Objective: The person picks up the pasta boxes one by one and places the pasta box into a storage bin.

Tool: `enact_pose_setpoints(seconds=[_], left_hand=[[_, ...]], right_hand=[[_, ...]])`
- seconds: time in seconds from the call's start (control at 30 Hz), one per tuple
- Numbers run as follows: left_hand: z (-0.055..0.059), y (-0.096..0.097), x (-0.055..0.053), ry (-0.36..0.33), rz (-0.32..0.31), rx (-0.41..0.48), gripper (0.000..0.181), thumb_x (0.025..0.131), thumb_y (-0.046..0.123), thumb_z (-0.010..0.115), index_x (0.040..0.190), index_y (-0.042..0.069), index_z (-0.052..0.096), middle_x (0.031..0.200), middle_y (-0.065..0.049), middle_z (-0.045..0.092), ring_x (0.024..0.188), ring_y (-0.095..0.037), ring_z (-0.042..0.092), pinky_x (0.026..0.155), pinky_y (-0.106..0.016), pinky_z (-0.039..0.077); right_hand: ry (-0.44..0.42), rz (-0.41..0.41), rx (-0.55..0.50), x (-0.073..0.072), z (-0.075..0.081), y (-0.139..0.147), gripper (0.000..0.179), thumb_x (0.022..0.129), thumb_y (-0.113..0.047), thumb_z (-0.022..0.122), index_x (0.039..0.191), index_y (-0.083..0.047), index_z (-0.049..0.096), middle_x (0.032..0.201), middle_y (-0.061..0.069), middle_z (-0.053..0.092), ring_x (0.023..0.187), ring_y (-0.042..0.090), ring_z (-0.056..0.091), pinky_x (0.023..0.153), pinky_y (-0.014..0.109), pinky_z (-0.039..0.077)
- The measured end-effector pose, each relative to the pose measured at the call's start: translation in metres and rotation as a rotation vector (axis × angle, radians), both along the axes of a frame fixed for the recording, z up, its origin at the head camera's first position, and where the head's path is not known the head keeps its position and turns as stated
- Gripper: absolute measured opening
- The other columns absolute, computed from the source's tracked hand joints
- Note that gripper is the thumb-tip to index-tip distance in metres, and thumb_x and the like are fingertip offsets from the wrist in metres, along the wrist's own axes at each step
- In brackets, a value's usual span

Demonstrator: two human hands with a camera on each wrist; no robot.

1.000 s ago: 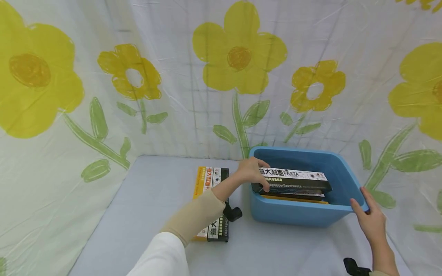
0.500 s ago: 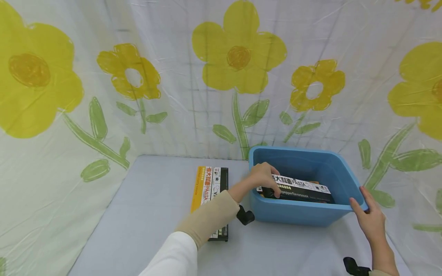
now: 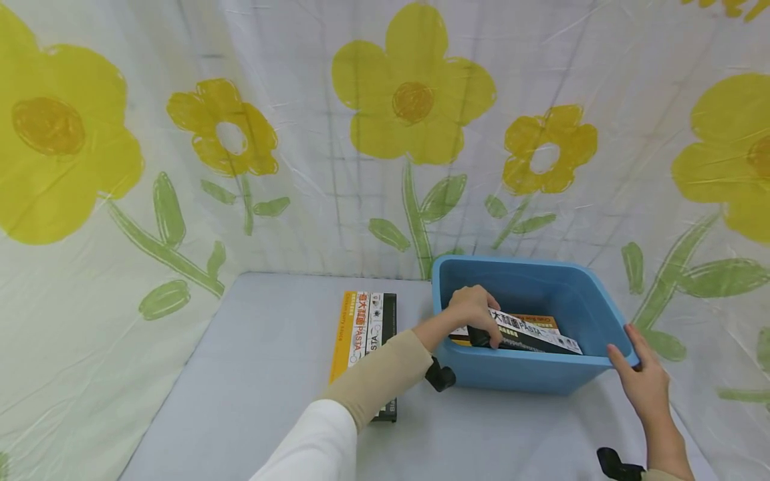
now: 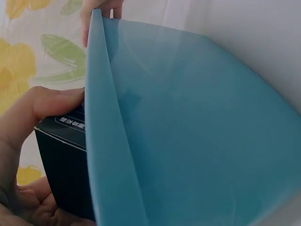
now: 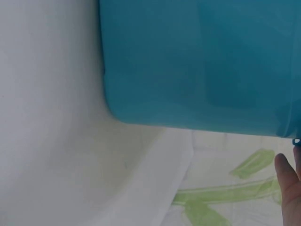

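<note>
My left hand (image 3: 475,314) grips the left end of a black-and-white pasta box (image 3: 535,339) inside the blue bin (image 3: 511,374). That box lies slanted, its right end nearer the bin's front wall. In the left wrist view the thumb presses on the top of the dark box (image 4: 66,165), with fingers beneath its end; the bin wall (image 4: 188,117) hides the rest. My right hand (image 3: 646,381) holds the bin's front right corner, thumb at the front rim and fingers along the right side. An orange box (image 3: 538,321) shows behind the black one in the bin.
On the grey-white table (image 3: 252,374), left of the bin, an orange pasta box (image 3: 344,334) and a black one (image 3: 390,314) lie side by side, partly covered by my left forearm. A flowered curtain (image 3: 313,220) hangs behind the table.
My left hand has moved right and lower into the bin with the black pasta box, which has turned to a slant. The orange box behind it has come into sight. My right hand stays put.
</note>
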State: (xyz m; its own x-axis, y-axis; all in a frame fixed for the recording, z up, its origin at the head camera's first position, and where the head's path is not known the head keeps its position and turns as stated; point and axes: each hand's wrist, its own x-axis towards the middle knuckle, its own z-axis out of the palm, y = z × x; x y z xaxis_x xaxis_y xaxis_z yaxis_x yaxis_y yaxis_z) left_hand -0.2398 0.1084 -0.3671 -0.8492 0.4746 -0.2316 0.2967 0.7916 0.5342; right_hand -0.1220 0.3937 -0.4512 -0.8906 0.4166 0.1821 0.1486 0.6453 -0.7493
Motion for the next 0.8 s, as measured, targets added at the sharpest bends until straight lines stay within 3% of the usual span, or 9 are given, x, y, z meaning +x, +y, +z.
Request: enact_pose_setpoints(seconds=[0.13, 0.3, 0.43, 0.6, 0.7, 0.8], left_hand=[[0.000, -0.001, -0.002, -0.014, -0.007, 0.013, 0.053, 0.062, 0.028, 0.092, 0.112, 0.027, 0.073, 0.111, 0.008, 0.067, 0.076, -0.013, 0.056, 0.053, -0.022, 0.044], [-0.006, -0.006, -0.007, -0.107, -0.016, 0.064, 0.057, 0.065, 0.022, 0.091, 0.118, 0.022, 0.071, 0.125, 0.003, 0.063, 0.097, -0.017, 0.059, 0.066, -0.025, 0.050], [-0.010, -0.011, -0.009, -0.218, -0.070, 0.060, 0.062, 0.073, 0.022, 0.086, 0.130, 0.015, 0.062, 0.136, -0.001, 0.056, 0.120, -0.021, 0.053, 0.084, -0.031, 0.051], [-0.013, -0.014, -0.009, -0.315, -0.162, 0.029, 0.066, 0.085, 0.028, 0.074, 0.142, 0.006, 0.049, 0.146, -0.006, 0.046, 0.131, -0.023, 0.045, 0.098, -0.035, 0.046], [-0.013, -0.015, -0.005, -0.274, -0.144, 0.055, 0.068, 0.084, 0.031, 0.075, 0.142, 0.009, 0.049, 0.146, -0.004, 0.048, 0.130, -0.021, 0.046, 0.097, -0.033, 0.046], [-0.013, -0.022, 0.001, -0.159, -0.094, 0.141, 0.067, 0.081, 0.032, 0.078, 0.140, 0.012, 0.053, 0.141, -0.002, 0.053, 0.126, -0.020, 0.051, 0.095, -0.031, 0.047]], right_hand=[[0.011, 0.004, 0.009, 0.001, 0.001, 0.000, 0.065, 0.100, -0.029, 0.048, 0.154, -0.005, 0.021, 0.157, 0.024, 0.017, 0.134, 0.058, 0.023, 0.094, 0.070, 0.030], [0.028, 0.008, 0.020, 0.000, 0.001, 0.001, 0.064, 0.100, -0.028, 0.049, 0.153, -0.003, 0.023, 0.156, 0.026, 0.019, 0.133, 0.058, 0.025, 0.093, 0.071, 0.031], [0.027, 0.007, 0.024, 0.000, 0.001, 0.001, 0.064, 0.100, -0.027, 0.049, 0.153, -0.003, 0.022, 0.156, 0.026, 0.019, 0.133, 0.058, 0.025, 0.093, 0.071, 0.031], [0.019, 0.010, 0.012, 0.000, 0.000, 0.001, 0.064, 0.100, -0.027, 0.048, 0.153, -0.003, 0.021, 0.157, 0.025, 0.017, 0.133, 0.058, 0.024, 0.093, 0.070, 0.031], [0.012, 0.011, -0.003, 0.000, -0.001, 0.000, 0.065, 0.100, -0.028, 0.049, 0.154, -0.004, 0.021, 0.157, 0.025, 0.016, 0.133, 0.059, 0.023, 0.093, 0.071, 0.030], [0.008, 0.009, -0.010, 0.000, -0.001, 0.000, 0.066, 0.100, -0.028, 0.049, 0.154, -0.005, 0.020, 0.157, 0.025, 0.016, 0.133, 0.059, 0.023, 0.093, 0.071, 0.030]])
